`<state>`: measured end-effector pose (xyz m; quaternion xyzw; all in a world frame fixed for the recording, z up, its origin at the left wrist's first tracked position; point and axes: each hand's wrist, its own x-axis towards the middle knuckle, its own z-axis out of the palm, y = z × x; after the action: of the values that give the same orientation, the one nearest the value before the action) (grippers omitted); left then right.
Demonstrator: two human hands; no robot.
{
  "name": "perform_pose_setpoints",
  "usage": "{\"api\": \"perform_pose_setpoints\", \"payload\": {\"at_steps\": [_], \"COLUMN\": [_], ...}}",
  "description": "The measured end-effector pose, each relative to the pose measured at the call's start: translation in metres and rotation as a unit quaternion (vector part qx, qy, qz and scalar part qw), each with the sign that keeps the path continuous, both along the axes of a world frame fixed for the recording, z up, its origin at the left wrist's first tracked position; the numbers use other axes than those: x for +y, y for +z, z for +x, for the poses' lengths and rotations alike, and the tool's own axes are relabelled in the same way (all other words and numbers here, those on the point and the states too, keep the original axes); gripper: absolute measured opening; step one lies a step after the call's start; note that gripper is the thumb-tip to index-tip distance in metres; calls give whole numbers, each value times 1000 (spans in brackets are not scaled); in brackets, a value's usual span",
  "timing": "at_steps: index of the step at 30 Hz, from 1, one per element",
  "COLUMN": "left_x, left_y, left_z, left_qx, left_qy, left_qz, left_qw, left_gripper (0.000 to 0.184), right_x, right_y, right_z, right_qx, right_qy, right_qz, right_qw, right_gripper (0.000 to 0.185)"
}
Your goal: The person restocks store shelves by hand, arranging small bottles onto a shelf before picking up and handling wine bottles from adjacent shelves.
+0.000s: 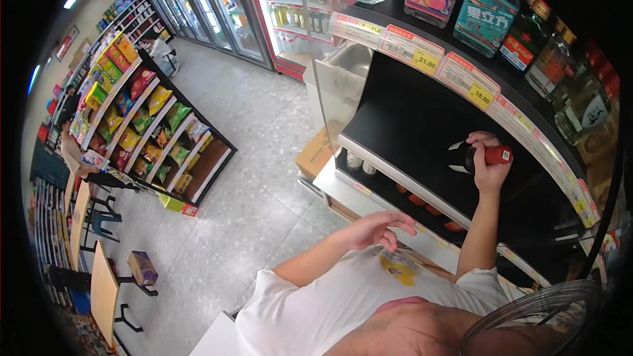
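My right hand (489,163) is wrapped round a dark bottle (466,157) with pale labels and a red end (499,155) bearing a small square code. It holds the bottle tilted over a black shelf (409,128); fingers hide the middle of the bottle. In front of my white shirt, my left hand (381,229) hangs in the air with loosely bent fingers apart, holding nothing. The shelf's front edge lies just beyond it. On the level below, two white-capped bottles (354,160) stand at the left end, with red items (422,204) further right.
Several liquor bottles (488,13) line the upper shelf above price tags (425,59). A clear panel (323,92) borders the shelf's left side, near a cardboard box (316,153). Leftward are a snack rack (151,125), tables (104,290), fridges (204,6) and other people (160,51).
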<state>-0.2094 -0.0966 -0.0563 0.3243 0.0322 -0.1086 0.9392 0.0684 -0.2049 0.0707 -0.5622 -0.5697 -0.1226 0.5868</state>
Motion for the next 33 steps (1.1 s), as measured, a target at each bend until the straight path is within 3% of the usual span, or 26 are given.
{"api": "perform_pose_setpoints", "payload": {"at_steps": [7, 10, 13, 17, 18, 24, 33], "left_x": [19, 18, 15, 14, 12, 6, -10], "left_y": [5, 1, 0, -6, -9, -18, -24], "left_z": [5, 10, 9, 9, 10, 11, 3], "left_qx": [-13, -19, -18, 0, 6, 36, 53], "left_qy": [12, -1, -7, -11, -16, -24, -52], "left_qz": [7, 3, 5, 12, 13, 9, 11], "left_qw": [1000, 1000, 1000, 1000, 1000, 999, 997], "left_gripper": [43, 43, 44, 44, 44, 46, 46], "right_x": [26, 33, 41, 52, 58, 81, 86], "right_y": [-10, -30, -49, -79, -111, -89, -62], "right_z": [38, 70, 113, 174, 210, 201, 173], "right_qx": [95, 168, -5, -60, -99, -92, -82], "right_qy": [-12, -126, -317, -340, -362, -448, -448], "right_qz": [13, 2, -50, -105, -115, -213, -277], "right_qw": [995, 978, 947, 932, 920, 863, 846], "right_gripper": [3, 14, 27, 31, 32, 35, 39]}}
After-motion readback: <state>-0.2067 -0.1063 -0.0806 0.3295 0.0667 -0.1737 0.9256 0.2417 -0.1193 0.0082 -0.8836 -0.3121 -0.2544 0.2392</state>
